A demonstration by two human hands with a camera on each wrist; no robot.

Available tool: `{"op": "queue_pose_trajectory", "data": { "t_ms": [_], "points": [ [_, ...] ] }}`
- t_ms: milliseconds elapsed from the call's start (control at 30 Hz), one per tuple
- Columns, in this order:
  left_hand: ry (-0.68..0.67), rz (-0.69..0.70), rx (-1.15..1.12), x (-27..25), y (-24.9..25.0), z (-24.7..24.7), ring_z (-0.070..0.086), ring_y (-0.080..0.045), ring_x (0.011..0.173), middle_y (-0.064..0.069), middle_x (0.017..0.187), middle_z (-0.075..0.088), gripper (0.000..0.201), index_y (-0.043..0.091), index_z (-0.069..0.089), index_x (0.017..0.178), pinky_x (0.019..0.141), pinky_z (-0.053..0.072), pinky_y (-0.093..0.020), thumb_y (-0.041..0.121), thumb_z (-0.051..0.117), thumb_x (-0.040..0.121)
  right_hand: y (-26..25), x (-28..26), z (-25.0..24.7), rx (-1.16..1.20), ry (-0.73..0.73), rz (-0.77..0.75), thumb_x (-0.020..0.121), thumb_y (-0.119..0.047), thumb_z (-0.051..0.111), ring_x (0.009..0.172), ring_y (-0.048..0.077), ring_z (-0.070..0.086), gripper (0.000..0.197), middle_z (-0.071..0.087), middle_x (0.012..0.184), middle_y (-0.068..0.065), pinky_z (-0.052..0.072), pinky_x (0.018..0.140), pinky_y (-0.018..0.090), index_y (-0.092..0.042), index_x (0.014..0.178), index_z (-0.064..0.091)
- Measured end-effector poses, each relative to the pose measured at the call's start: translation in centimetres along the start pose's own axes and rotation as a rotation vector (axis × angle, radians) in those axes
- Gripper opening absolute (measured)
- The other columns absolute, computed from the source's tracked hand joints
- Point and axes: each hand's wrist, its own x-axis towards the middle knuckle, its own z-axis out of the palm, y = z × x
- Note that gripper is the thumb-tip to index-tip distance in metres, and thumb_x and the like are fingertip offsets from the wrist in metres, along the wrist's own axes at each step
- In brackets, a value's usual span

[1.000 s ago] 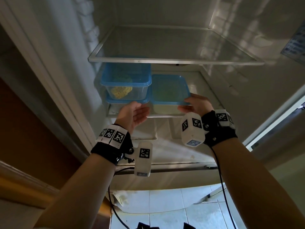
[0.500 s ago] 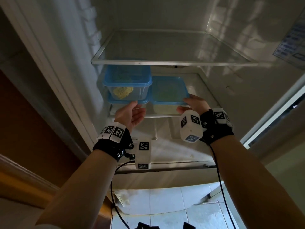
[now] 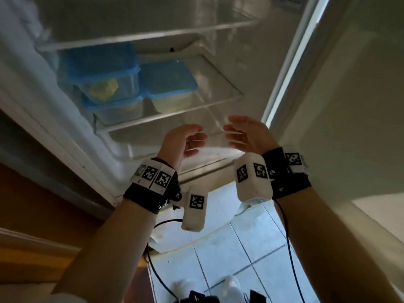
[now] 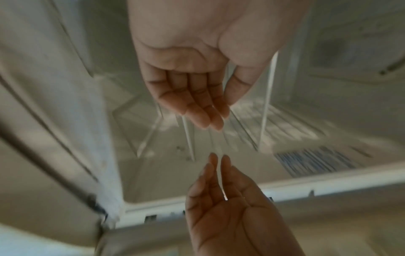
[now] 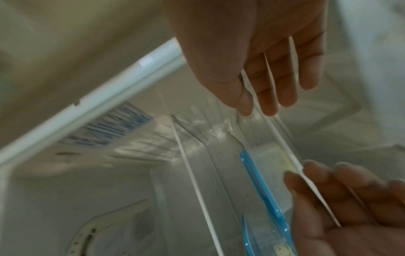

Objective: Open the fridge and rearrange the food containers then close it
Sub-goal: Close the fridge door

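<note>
Both hands have come away from the fridge shelf: the right hand (image 3: 244,134) no longer touches the blue-lidded container (image 3: 169,88) near the shelf's front edge, and the left hand (image 3: 183,141) has drawn back too. Both now hover empty, palms facing, below that edge.

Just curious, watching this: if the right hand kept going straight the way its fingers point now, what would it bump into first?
Most likely the left hand: the right hand points its fingers straight at it, nothing between them. Depth is hard to judge.
</note>
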Motion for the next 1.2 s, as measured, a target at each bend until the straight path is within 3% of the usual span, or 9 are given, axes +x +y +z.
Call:
{"op": "queue_pose_trajectory", "data": {
  "t_ms": [133, 467, 567, 700, 800, 867, 1000, 1133, 1200],
  "points": [
    [-0.088, 0.046, 0.02, -3.5, -1.5, 4.7, 0.06, -0.003, 0.052, 0.012, 0.053, 0.069, 0.025, 0.024, 0.062, 0.072, 0.058, 0.039, -0.021, 0.017, 0.044, 0.087, 1.2, -5.4, -5.1, 0.005, 0.064, -0.041, 0.088, -0.007, 0.047, 0.068, 0.014, 0.057, 0.02, 0.063, 0.08, -0.001, 0.046, 0.066, 0.025, -0.022, 0.082, 0.059],
    [-0.22, 0.141, 0.048, -17.7, -8.4, 19.1, 0.059, -0.006, 0.058, 0.01, 0.055, 0.068, 0.021, 0.022, 0.062, 0.075, 0.06, 0.04, -0.023, 0.015, 0.045, 0.086, 5.2, -23.5, -19.1, -0.194, 0.175, -0.237, 0.084, -0.003, 0.049, 0.063, 0.009, 0.053, 0.019, 0.062, 0.076, -0.002, 0.044, 0.052, 0.012, -0.017, 0.087, 0.06],
    [-0.263, 0.155, 0.072, -22.2, -11.0, 23.4, 0.06, -0.004, 0.056, 0.011, 0.056, 0.068, 0.023, 0.023, 0.062, 0.075, 0.058, 0.04, -0.021, 0.013, 0.044, 0.086, 6.8, -28.5, -24.1, -0.284, 0.189, -0.276, 0.085, -0.004, 0.047, 0.065, 0.008, 0.054, 0.023, 0.063, 0.076, -0.005, 0.045, 0.056, 0.013, -0.022, 0.082, 0.06],
    [-0.381, 0.182, 0.132, -27.1, -12.5, 29.0, 0.064, -0.005, 0.074, 0.012, 0.079, 0.072, 0.022, 0.023, 0.064, 0.092, 0.063, 0.045, -0.021, 0.016, 0.044, 0.088, 7.6, -34.1, -29.6, -0.309, 0.238, -0.314, 0.083, -0.004, 0.051, 0.064, 0.005, 0.06, 0.027, 0.067, 0.075, -0.008, 0.049, 0.06, 0.018, -0.028, 0.078, 0.062],
    [-0.456, 0.196, 0.189, -29.8, -12.2, 33.0, 0.059, -0.01, 0.098, 0.005, 0.103, 0.065, 0.028, 0.024, 0.056, 0.11, 0.075, 0.042, -0.025, 0.022, 0.047, 0.083, 6.9, -36.7, -32.7, -0.217, 0.352, -0.349, 0.083, 0.001, 0.052, 0.063, 0.004, 0.057, 0.028, 0.063, 0.075, -0.005, 0.049, 0.057, 0.018, -0.025, 0.078, 0.06],
    [-0.48, 0.2, 0.242, -31.3, -12.2, 34.8, 0.053, -0.01, 0.11, 0.006, 0.115, 0.059, 0.034, 0.036, 0.055, 0.108, 0.079, 0.038, -0.026, 0.033, 0.046, 0.074, 6.3, -37.6, -34.3, -0.146, 0.414, -0.358, 0.083, 0.003, 0.049, 0.067, 0.006, 0.054, 0.028, 0.059, 0.076, -0.003, 0.049, 0.057, 0.019, -0.024, 0.078, 0.058],
    [-0.454, 0.233, 0.244, -32.9, -12.4, 35.9, 0.052, 0.005, 0.096, 0.019, 0.103, 0.058, 0.023, 0.041, 0.052, 0.103, 0.075, 0.036, -0.02, 0.026, 0.043, 0.089, 5.7, -38.0, -35.4, -0.092, 0.464, -0.356, 0.083, -0.002, 0.05, 0.072, 0.006, 0.052, 0.02, 0.051, 0.076, -0.004, 0.049, 0.064, 0.025, -0.021, 0.086, 0.055],
    [-0.412, 0.219, 0.277, -33.9, -12.4, 34.8, 0.05, -0.006, 0.113, 0.01, 0.122, 0.057, 0.038, 0.037, 0.052, 0.114, 0.09, 0.037, -0.027, 0.044, 0.042, 0.078, 5.2, -37.8, -34.9, -0.031, 0.562, -0.437, 0.085, -0.018, 0.052, 0.073, 0.006, 0.048, 0.016, 0.049, 0.08, -0.007, 0.042, 0.065, 0.024, -0.018, 0.1, 0.049],
    [-0.383, 0.207, 0.26, -34.2, -12.4, 33.3, 0.049, -0.007, 0.115, 0.01, 0.122, 0.058, 0.042, 0.036, 0.055, 0.11, 0.087, 0.036, -0.03, 0.051, 0.04, 0.074, 5.2, -37.9, -34.3, 0.014, 0.524, -0.437, 0.088, -0.027, 0.049, 0.081, 0.009, 0.049, 0.016, 0.051, 0.087, -0.008, 0.04, 0.068, 0.023, -0.02, 0.103, 0.051]
  ]
}}
